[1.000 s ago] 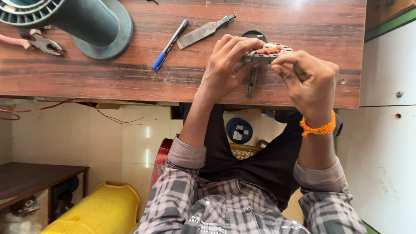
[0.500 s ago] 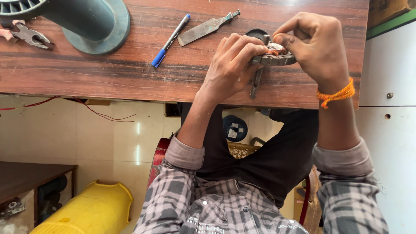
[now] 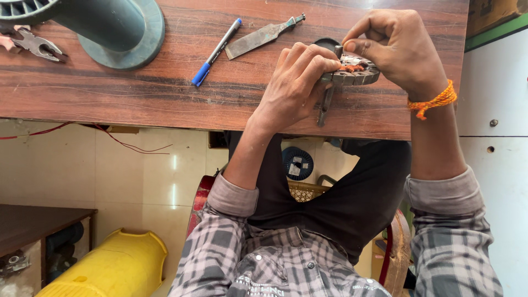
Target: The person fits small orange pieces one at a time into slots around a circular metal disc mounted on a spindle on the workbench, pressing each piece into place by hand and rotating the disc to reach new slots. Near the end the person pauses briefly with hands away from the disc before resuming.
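A small round metal stator (image 3: 357,76) with copper-coloured winding rests on the wooden table (image 3: 137,93) near its front edge. My left hand (image 3: 294,82) grips the stator's left rim with curled fingers. My right hand (image 3: 399,49), with an orange thread band on the wrist, arches over the stator from the right; its thumb and forefinger pinch at the top of the winding. A thin dark metal tool (image 3: 324,110) pokes out below the stator, under my left hand. What the right fingers pinch is too small to tell.
A blue pen (image 3: 215,52) and a flat metal blade (image 3: 261,37) lie left of my hands. A grey-green round base (image 3: 118,30) and pliers (image 3: 33,44) sit at the far left. Below are a yellow container (image 3: 110,269), a wire spool (image 3: 297,163) and a white cabinet (image 3: 495,126).
My right hand has lifted from the stator's right side to above it, wrist raised. The left hand has kept its grip on the stator.
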